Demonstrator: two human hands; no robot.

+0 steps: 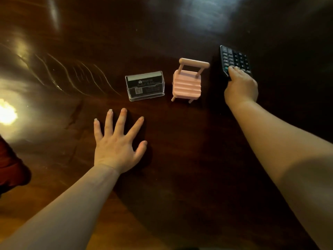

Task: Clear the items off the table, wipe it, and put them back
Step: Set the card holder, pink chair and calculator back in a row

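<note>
At the far left edge, one dark red piece of fabric [10, 165] is showing beside the dark, glossy wooden worktop [180, 168], which is catching bright glare on its left side.

Two bare forearms are reaching forward over the worktop. The left hand [117, 141] is lying flat and released, palm down, with all five fingers spread apart on the wood; it is grasping nothing and is sitting apart from every item, just short of the card holder.

Three items are standing on the worktop in a loose row. First, one clear plastic card holder [145, 85] is sitting upright with a stack of dark cards inside it; the print on them is too small to read. Just beside it to the right, one small pink stand [187, 83], shaped like a ribbed suitcase with a bar handle on top, is resting on its short legs, apart from the holder and untouched by either hand.

Next to the right, one black calculator [234, 60] is lying with its keypad facing up, near the pink stand but not touching it. The right hand [241, 85] is curled over the calculator's near end, with fingertips [232, 68] pressing on the lower keys. Whether the thumb is wrapping underneath is hidden, so I cannot tell whether the hand is truly gripping the calculator or only resting on it.
</note>
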